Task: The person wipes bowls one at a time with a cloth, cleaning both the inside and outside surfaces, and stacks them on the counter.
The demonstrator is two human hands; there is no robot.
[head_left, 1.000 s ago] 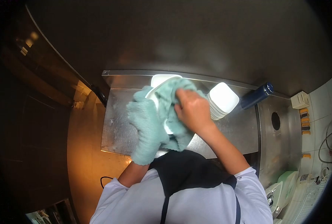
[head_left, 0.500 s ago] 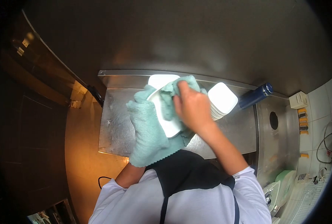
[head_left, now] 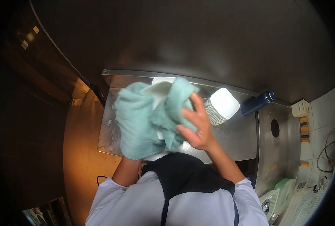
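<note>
So the big change on our right hand (head_left: 201,128): half a second ago its fingers were bunched into the cloth (head_left: 137,120), and now they're fanned out wide against its right side, mid-frame. Looks more like a loose press or a reposition than a firm pinch, if you ask us, and there's some blur on the fingertips.

Our left hand is totally buried under the cloth, so we can't tell how wide or narrow it is. Only the left forearm (head_left: 126,171) pokes out below.

The dish (head_left: 159,90) is tilted near the middle of the frame, between the cloth folds. A broad white strip of it was showing in the earlier frame, but now the cloth hides most of that and we mainly get a bit near the top. The cloth on the left side also spreads out puffier than it did. Can't say whether it's all one piece.

Right behind, there's another dish (head_left: 163,80) at the back edge of the worktop (head_left: 239,139), partly hidden. The stack (head_left: 225,103) right of centre and the bottle (head_left: 257,103) beside it both sit a touch lower in the frame, which we'd put down to our head moving.
</note>
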